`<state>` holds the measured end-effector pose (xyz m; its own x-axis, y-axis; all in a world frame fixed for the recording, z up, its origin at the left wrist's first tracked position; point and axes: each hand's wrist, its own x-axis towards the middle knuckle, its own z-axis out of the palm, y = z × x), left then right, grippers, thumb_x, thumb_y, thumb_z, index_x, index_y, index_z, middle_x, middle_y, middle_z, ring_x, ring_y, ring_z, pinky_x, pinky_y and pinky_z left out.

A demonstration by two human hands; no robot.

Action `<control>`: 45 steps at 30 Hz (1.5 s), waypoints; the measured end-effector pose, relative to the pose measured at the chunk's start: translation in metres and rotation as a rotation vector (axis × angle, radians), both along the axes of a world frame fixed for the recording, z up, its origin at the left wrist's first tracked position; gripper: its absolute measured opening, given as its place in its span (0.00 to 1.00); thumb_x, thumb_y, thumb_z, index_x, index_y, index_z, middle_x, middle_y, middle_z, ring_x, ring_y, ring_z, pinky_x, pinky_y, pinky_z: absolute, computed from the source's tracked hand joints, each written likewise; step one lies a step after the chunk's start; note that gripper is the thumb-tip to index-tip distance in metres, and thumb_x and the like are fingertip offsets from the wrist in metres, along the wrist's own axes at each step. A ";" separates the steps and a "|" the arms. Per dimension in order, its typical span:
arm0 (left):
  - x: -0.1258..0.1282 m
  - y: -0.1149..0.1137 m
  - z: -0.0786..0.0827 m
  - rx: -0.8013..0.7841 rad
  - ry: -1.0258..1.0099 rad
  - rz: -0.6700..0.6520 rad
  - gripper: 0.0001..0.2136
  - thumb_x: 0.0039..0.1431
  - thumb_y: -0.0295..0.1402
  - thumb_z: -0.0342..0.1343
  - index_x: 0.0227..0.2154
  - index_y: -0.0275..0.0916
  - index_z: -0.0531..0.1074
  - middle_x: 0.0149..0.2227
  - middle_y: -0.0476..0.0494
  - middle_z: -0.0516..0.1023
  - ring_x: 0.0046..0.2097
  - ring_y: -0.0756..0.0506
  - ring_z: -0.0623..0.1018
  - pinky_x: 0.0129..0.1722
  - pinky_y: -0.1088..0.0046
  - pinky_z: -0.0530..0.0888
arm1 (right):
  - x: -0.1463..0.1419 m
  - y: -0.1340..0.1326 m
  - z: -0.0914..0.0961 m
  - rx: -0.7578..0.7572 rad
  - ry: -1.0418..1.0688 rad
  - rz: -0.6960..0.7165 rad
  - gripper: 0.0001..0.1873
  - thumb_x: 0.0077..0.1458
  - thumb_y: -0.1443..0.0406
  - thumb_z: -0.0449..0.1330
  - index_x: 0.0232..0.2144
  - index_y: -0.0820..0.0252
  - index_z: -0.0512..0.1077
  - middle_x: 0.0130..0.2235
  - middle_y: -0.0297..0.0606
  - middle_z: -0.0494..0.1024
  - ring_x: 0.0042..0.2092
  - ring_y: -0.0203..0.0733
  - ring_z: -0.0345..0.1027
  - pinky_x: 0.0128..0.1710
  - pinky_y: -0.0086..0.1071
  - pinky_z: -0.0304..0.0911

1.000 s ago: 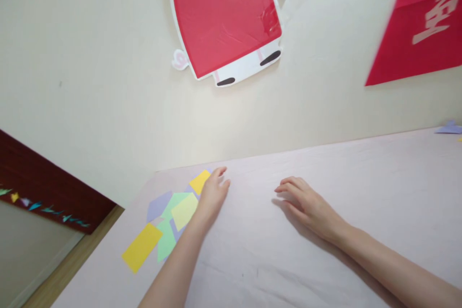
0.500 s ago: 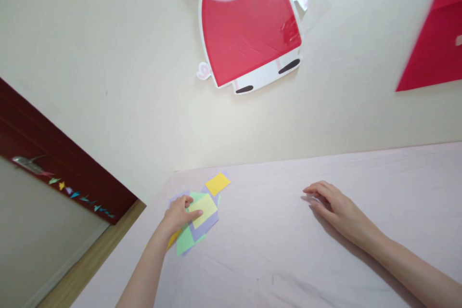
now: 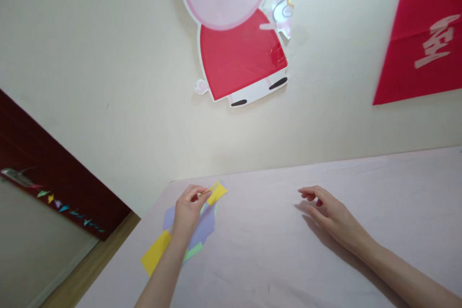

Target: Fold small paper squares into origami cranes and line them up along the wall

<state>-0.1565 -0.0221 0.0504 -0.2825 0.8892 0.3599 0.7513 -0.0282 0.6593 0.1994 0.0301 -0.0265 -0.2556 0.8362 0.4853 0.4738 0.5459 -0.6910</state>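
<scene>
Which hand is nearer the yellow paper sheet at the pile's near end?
Left. The left hand is beyond the yellow paper sheet, its forearm overlapping the sheet's right side; the right hand is far to the right.

Left hand (image 3: 188,206) over colored papers (image 3: 205,225)

Lavender paper (image 3: 204,225) spreads flat at the center of a loose, colorful cluster, partly hidden from view, with a light-green strip (image 3: 194,251) showing along its lower edge. A bright yellow sheet (image 3: 218,195) lies at the far end, a yellow rectangle (image 3: 154,254) at the near left. A thin slip (image 3: 204,193), pinched nearly edge-on (only a narrow line shows), sits just beside the far sheet.
</scene>
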 end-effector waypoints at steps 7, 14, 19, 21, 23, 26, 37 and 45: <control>0.132 -0.013 -0.052 0.034 -0.159 -0.620 0.16 0.56 0.20 0.50 0.37 0.44 0.79 0.42 0.46 0.77 0.44 0.48 0.76 0.45 0.73 0.72 | 0.010 -0.027 0.013 0.384 -0.302 0.263 0.24 0.54 0.74 0.55 0.53 0.54 0.65 0.50 0.43 0.73 0.52 0.47 0.66 0.51 0.41 0.65; 0.153 -0.033 -0.065 0.000 0.208 -0.725 0.15 0.58 0.19 0.54 0.44 0.43 0.75 0.50 0.44 0.75 0.48 0.41 0.72 0.48 0.61 0.72 | 0.030 -0.046 0.012 0.185 -0.464 0.320 0.14 0.55 0.80 0.52 0.34 0.57 0.69 0.40 0.40 0.74 0.42 0.44 0.65 0.40 0.35 0.64; 0.155 -0.043 -0.064 -0.027 0.317 -0.777 0.14 0.61 0.20 0.47 0.47 0.36 0.70 0.48 0.36 0.74 0.44 0.40 0.73 0.42 0.59 0.75 | 0.025 -0.052 0.017 0.079 -0.484 0.341 0.15 0.56 0.79 0.50 0.34 0.58 0.70 0.37 0.40 0.74 0.39 0.42 0.65 0.37 0.34 0.62; 0.153 -0.045 -0.068 -0.031 0.353 -0.784 0.16 0.61 0.21 0.46 0.50 0.36 0.68 0.48 0.35 0.74 0.44 0.39 0.73 0.42 0.58 0.75 | 0.023 -0.056 0.020 0.017 -0.443 0.383 0.11 0.57 0.77 0.52 0.34 0.58 0.70 0.38 0.40 0.74 0.39 0.42 0.65 0.39 0.33 0.62; 0.151 -0.047 -0.073 -0.026 0.364 -0.766 0.20 0.61 0.21 0.46 0.55 0.37 0.63 0.50 0.35 0.74 0.46 0.40 0.74 0.45 0.58 0.75 | 0.023 -0.056 0.022 -0.058 -0.392 0.393 0.08 0.61 0.72 0.52 0.33 0.58 0.70 0.39 0.40 0.74 0.40 0.42 0.66 0.40 0.34 0.63; 0.147 -0.050 -0.081 0.015 0.388 -0.713 0.28 0.60 0.23 0.47 0.64 0.36 0.50 0.56 0.32 0.71 0.53 0.39 0.73 0.50 0.58 0.74 | 0.020 -0.052 0.025 -0.205 -0.301 0.312 0.11 0.64 0.66 0.50 0.30 0.58 0.69 0.34 0.38 0.74 0.37 0.40 0.67 0.37 0.31 0.63; 0.149 -0.051 -0.089 -0.003 0.711 -0.667 0.24 0.58 0.31 0.54 0.58 0.36 0.63 0.57 0.32 0.69 0.46 0.36 0.74 0.41 0.59 0.74 | -0.003 -0.036 0.021 -0.416 -0.382 0.067 0.10 0.59 0.64 0.51 0.27 0.56 0.67 0.27 0.34 0.74 0.28 0.39 0.67 0.28 0.29 0.58; 0.156 -0.048 -0.082 -0.010 0.674 -0.646 0.21 0.60 0.34 0.53 0.56 0.34 0.66 0.55 0.34 0.72 0.45 0.37 0.72 0.40 0.58 0.72 | -0.004 -0.029 0.010 -0.352 -0.326 0.057 0.05 0.60 0.63 0.51 0.35 0.55 0.67 0.31 0.36 0.77 0.31 0.41 0.70 0.30 0.31 0.62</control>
